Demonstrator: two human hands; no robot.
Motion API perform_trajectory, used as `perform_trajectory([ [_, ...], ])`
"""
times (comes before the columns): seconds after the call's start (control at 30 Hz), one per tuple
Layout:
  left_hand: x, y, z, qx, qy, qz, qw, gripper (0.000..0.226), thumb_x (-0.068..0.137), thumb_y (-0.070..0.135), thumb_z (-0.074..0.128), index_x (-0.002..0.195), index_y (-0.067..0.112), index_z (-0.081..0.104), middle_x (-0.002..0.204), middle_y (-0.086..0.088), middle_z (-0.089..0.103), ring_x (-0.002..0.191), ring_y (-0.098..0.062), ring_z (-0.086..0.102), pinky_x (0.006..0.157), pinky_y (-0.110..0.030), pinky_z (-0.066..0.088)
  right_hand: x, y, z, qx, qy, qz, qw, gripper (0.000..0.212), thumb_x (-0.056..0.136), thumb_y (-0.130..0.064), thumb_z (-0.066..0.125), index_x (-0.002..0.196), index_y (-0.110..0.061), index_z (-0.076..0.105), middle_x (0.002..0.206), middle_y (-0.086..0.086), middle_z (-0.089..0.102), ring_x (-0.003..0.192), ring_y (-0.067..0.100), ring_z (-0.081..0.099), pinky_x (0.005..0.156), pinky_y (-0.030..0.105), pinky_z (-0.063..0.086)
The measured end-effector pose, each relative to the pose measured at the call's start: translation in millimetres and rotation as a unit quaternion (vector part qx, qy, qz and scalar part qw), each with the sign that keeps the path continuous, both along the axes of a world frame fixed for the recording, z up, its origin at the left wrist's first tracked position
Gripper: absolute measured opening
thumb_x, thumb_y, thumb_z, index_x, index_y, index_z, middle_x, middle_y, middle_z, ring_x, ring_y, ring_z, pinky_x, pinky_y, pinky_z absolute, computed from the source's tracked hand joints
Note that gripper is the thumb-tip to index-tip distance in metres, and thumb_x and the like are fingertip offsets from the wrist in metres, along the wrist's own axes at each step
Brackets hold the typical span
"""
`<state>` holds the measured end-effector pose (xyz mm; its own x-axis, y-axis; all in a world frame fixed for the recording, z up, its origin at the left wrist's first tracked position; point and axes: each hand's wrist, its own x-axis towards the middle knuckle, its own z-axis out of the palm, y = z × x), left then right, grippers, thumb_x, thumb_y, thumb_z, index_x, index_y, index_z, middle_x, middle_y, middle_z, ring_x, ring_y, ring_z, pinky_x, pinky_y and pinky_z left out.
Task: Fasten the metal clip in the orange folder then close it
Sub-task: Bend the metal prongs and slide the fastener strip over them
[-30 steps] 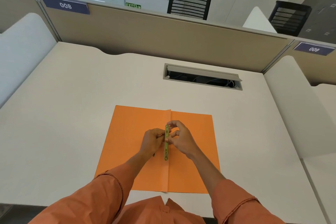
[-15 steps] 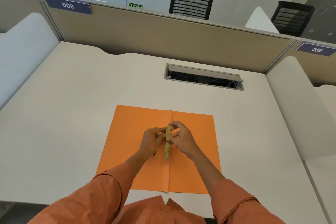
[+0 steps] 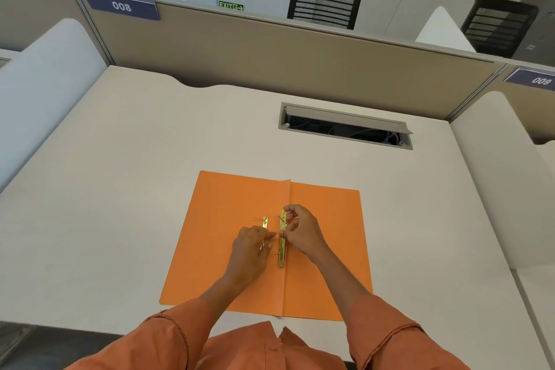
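Observation:
The orange folder lies open and flat on the desk in front of me. A gold metal clip bar lies along its centre fold, with thin prongs sticking out beside it. My right hand pinches the far end of this bar with thumb and fingers. A second, shorter gold strip lies just left of the fold. It is partly hidden under my left hand, which holds it, the forefinger reaching toward the bar.
The desk is pale, with an open cable hatch beyond the folder. Beige partitions wall in the far side, and white dividers stand left and right. Chairs stand behind the partition.
Both hands were together on one gold bar at the fold. Now my left hand has drawn a separate strip a little to the left, apart from the bar under my right hand.

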<state>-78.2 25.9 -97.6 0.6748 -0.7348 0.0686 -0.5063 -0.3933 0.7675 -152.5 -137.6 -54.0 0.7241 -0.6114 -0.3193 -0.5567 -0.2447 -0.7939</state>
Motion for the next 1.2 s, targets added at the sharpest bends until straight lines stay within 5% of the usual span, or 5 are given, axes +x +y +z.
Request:
perform_trajectory([
  [0.27,-7.5,2.4,0.5,0.017,-0.083,-0.112,0.990,0.050,0.075,-0.001,0.069,0.117,0.025,0.077,0.121,0.007,0.070,0.111,-0.025,0.059,0.079,-0.041,0.052,2.4,-4.2,-12.5,-0.045,0.031,0.015,0.998,0.065,0.071,-0.004,0.090,0.128,-0.018,0.062,0.111,0.003,0.056,0.082,0.013,0.057,0.075,0.022,0.053],
  [0.7,-17.3,9.8,0.8,0.066,-0.132,-0.192,0.970,0.048,0.092,0.002,0.055,0.134,0.023,0.066,0.143,0.007,0.057,0.126,-0.024,0.048,0.096,-0.036,0.039,-2.7,-8.1,-22.9,-0.040,0.024,-0.008,0.999,0.070,0.069,-0.007,0.092,0.130,-0.021,0.060,0.109,0.005,0.061,0.078,0.009,0.052,0.069,0.016,0.042],
  [0.83,-19.9,10.9,1.5,0.091,-0.141,-0.190,0.967,0.055,0.089,0.001,0.056,0.139,0.023,0.062,0.144,0.009,0.057,0.129,-0.023,0.048,0.101,-0.037,0.040,1.4,-7.2,-19.2,-0.056,-0.004,-0.005,0.998,0.056,0.073,-0.011,0.091,0.122,-0.021,0.065,0.103,0.002,0.062,0.073,0.006,0.052,0.070,0.021,0.046],
  [1.0,-20.0,12.1,2.1,0.113,-0.167,-0.196,0.960,0.060,0.085,0.001,0.058,0.140,0.025,0.061,0.144,0.010,0.058,0.131,-0.021,0.047,0.105,-0.035,0.029,4.2,-7.4,-13.1,-0.103,-0.006,0.012,0.995,0.011,0.087,-0.007,0.078,0.091,-0.016,0.072,0.089,-0.003,0.066,0.072,0.003,0.057,0.068,0.020,0.047],
  [1.2,-27.8,12.8,3.1,0.138,-0.178,-0.209,0.952,0.064,0.079,0.003,0.061,0.141,0.021,0.061,0.143,0.008,0.058,0.132,-0.019,0.048,0.106,-0.035,0.027,0.7,-22.3,-15.6,-0.085,0.034,-0.031,0.995,0.012,0.087,-0.005,0.076,0.078,-0.014,0.075,0.069,-0.007,0.069,0.056,0.006,0.062,0.059,0.026,0.052],
])
